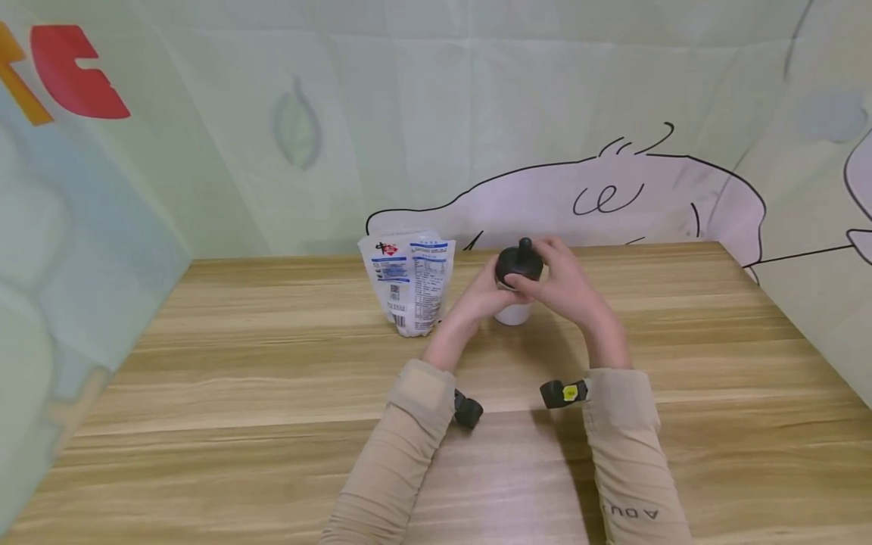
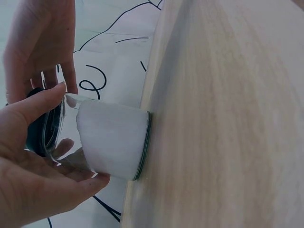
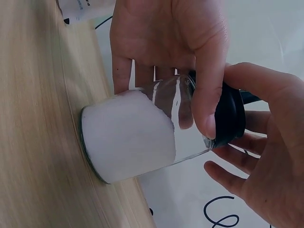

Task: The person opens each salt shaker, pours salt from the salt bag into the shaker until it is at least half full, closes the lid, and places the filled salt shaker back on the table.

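A clear glass jar [image 1: 512,313] stands on the wooden table, filled partway with a white granular or powdery substance [image 3: 128,137]. On its mouth sits a black lid [image 1: 519,263] with an upright stub on top. My left hand [image 1: 485,291] grips the upper part of the jar, its thumb lying near the rim in the right wrist view. From the other side my right hand [image 1: 568,280] holds the black lid, thumb and fingers curled about its edge. Left of the hands, an upright white printed bag [image 1: 411,284] stands close by.
The wooden table [image 1: 238,393] ends at a printed cloth backdrop [image 1: 381,136] just behind the jar and bag. More cloth rises along the left and right sides. Black wrist cameras [image 1: 564,393] jut inward from both sleeves.
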A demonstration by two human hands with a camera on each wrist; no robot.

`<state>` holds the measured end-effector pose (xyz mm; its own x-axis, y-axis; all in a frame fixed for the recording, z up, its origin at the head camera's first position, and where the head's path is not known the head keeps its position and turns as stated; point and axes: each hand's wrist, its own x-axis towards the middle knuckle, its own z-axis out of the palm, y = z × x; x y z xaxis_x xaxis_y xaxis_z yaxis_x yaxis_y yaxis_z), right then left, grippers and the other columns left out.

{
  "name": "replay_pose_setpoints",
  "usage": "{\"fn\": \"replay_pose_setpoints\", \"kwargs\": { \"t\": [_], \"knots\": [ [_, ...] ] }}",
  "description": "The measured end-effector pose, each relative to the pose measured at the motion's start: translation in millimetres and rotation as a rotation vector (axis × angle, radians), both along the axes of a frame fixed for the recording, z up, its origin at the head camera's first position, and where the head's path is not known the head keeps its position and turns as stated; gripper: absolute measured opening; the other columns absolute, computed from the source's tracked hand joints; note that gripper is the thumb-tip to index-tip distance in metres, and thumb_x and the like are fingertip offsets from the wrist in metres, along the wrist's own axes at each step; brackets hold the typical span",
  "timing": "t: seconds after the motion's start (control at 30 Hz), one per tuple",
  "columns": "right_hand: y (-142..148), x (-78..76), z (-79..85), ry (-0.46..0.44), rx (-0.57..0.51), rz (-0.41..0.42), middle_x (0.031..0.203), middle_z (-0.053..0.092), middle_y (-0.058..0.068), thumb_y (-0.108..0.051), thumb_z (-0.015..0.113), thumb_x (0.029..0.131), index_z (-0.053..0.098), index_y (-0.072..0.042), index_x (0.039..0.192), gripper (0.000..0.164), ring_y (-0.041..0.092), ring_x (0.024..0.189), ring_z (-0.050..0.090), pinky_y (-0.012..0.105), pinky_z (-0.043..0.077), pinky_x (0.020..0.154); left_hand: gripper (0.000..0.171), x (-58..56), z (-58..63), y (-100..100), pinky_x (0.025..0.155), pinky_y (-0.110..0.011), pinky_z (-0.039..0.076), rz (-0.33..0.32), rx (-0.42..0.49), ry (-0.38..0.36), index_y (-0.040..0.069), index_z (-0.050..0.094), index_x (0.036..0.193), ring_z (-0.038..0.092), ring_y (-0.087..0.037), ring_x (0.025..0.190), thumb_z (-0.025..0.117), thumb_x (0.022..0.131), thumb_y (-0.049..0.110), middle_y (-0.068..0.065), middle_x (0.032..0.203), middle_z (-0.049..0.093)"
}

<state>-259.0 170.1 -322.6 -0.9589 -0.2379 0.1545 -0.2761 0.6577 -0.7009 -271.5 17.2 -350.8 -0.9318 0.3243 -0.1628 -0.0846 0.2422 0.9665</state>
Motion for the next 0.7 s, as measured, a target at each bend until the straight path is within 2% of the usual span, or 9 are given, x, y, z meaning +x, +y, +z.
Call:
{"fn": "replay_pose_setpoints", "kwargs": {
  "t": [0.53,0.7],
  "knots": [
    [1.4,-0.8,-4.5,0.004,-0.011,-0.042,0.133,0.042,0.015,-0.043,0.073,0.083,0.048,-0.002,0.135,0.071,0.031,0.123,0.041,0.052,0.036,0.105,0.072,-0.3,1.3,0.4,0.115,-0.048,0.029,-0.016,0.009,0.001,0.012,0.034,0.144,0.040,-0.028,0.137,0.072,0.082,0.014,-0.011,0.148,0.042],
    [7.3,-1.8,-5.3,0.020,-0.056,-0.002,0.140,0.044,0.016,-0.032,0.073,0.085,0.042,-0.004,0.141,0.070,0.032,0.129,0.042,0.051,0.033,0.109,0.073,0.1,0.4,-0.1,0.116,-0.049,0.026,-0.005,0.018,0.007,0.013,0.034,0.144,0.036,-0.028,0.140,0.072,0.082,0.014,-0.010,0.151,0.040]
  ]
}}
